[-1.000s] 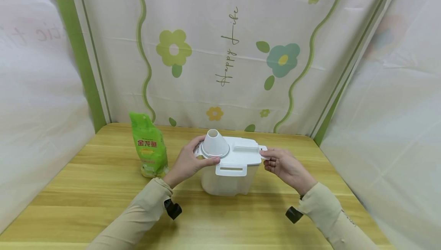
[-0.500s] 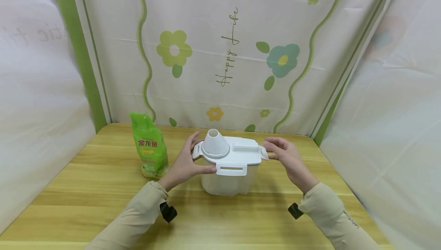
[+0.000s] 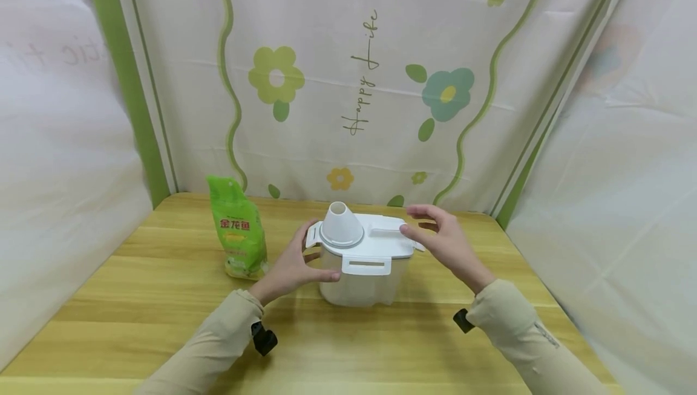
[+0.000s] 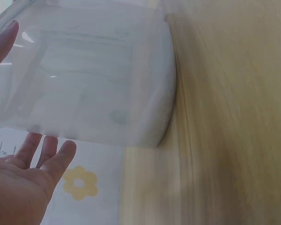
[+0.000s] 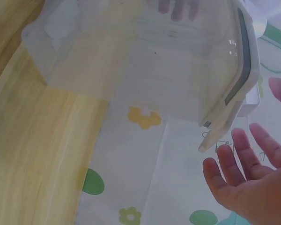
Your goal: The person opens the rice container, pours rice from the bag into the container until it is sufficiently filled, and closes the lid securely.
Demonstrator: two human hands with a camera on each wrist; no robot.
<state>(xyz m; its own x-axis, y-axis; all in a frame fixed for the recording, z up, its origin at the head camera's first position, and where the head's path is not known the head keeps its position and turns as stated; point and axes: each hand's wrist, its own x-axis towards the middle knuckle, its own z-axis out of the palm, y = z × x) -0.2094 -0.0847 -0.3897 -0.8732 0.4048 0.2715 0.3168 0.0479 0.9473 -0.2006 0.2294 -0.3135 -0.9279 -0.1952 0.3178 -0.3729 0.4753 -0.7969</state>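
A translucent plastic container (image 3: 362,283) with a white lid (image 3: 381,239) stands mid-table; a white cone (image 3: 340,224) sits upside down on the lid's left part. My left hand (image 3: 302,257) cups the container's left side with straight fingers near the flipped-out left latch (image 3: 312,236), thumb against the front wall. In the left wrist view the left hand (image 4: 23,183) lies spread beside the container (image 4: 93,79). My right hand (image 3: 432,233) hovers open over the lid's right end, holding nothing. The right wrist view shows the right hand (image 5: 246,183) spread apart from the container (image 5: 145,61) and its loose latch (image 5: 210,136).
A green bag (image 3: 239,231) stands upright left of the container, close to my left hand. The wooden table (image 3: 136,298) is enclosed by flower-printed cloth walls (image 3: 359,80) at the back and both sides.
My right hand let go of the right latch and rose over the lid's right end. My left hand slipped from the cone's rim down to the container's side and opened.
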